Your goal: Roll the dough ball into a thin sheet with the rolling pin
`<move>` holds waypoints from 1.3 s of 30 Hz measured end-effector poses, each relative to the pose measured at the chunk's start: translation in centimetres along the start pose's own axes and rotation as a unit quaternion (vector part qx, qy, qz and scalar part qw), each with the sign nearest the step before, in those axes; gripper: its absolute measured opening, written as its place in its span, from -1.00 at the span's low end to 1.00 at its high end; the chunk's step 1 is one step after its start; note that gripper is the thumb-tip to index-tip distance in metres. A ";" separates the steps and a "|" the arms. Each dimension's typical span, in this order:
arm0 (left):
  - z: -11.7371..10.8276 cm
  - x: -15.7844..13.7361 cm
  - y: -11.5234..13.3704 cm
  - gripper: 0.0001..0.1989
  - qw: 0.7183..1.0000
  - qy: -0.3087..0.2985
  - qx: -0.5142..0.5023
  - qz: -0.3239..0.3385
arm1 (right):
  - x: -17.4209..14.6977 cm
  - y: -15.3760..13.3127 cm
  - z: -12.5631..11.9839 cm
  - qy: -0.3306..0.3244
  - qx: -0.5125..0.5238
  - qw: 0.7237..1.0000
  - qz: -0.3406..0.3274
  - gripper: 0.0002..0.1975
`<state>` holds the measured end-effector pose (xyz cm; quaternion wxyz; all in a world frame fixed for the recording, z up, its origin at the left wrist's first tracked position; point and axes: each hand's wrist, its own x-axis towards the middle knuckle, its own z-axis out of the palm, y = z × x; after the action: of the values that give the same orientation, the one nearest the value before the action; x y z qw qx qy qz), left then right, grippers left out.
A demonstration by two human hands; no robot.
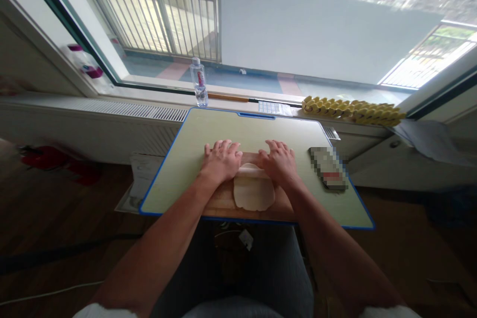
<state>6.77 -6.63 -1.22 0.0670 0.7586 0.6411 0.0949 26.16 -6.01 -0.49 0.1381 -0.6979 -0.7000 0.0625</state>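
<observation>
A pale rolling pin (pixel 254 172) lies crosswise over a flat sheet of dough (pixel 254 195). My left hand (pixel 221 160) is on the pin's left end, and my right hand (pixel 279 161) is on its right end. Both palms press down with the fingers curved forward over the pin, so its ends are hidden. Under the dough is a wooden board (pixel 219 203) at the near edge of a light green tabletop with a blue rim (pixel 179 159). The dough's near part spreads toward me, and its far edge shows just beyond the pin.
A phone (pixel 328 169), partly pixelated, lies on the tabletop at right. On the windowsill stand a clear bottle (pixel 198 82), a brown stick (pixel 229 97) and yellow egg trays (pixel 350 109). Another bottle with a purple cap (pixel 85 62) is at left. A red object (pixel 55 166) rests on the floor.
</observation>
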 end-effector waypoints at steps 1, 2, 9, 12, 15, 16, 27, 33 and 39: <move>-0.1 0.3 0.0 -0.44 1.000 -0.005 -0.002 0.000 | 0.2 0.0 0.0 0.000 0.000 1.000 0.003 -0.46; -0.1 0.5 -0.1 -0.44 1.000 -0.010 -0.004 0.000 | 0.3 -0.1 -0.1 -0.002 0.000 1.000 0.005 -0.46; -0.1 -1.3 0.2 -0.43 1.000 -0.001 0.004 0.010 | -1.8 -0.3 -0.5 -0.024 -0.023 0.999 -0.005 -0.43; 0.1 -2.9 0.4 -0.44 1.000 0.020 0.008 0.017 | -3.3 -0.5 -0.7 -0.044 -0.031 0.999 0.003 -0.41; 0.4 -4.2 0.6 -0.46 0.999 0.039 0.013 0.021 | -4.7 -0.7 -0.7 -0.051 -0.052 0.997 0.007 -0.39; 0.5 -4.6 0.6 -0.46 0.999 0.043 0.013 0.019 | -5.0 -0.7 -0.7 -0.050 -0.060 0.997 0.007 -0.39; 0.5 -4.4 0.6 -0.46 0.999 0.042 0.019 0.018 | -5.3 -0.5 -0.3 -0.013 -0.048 0.999 -0.006 -0.38; 0.0 -1.4 0.2 -0.45 1.000 0.011 0.004 0.005 | -2.7 -0.5 -0.4 -0.018 -0.015 1.000 0.001 -0.39; 0.1 1.0 -0.2 -0.47 1.000 0.018 -0.006 0.003 | -0.3 -0.2 0.0 -0.003 0.009 1.000 -0.001 -0.39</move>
<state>6.77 -5.59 -1.29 0.0598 0.7580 0.6396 0.1127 25.98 -6.32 -0.47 0.1426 -0.6959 -0.7003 0.0706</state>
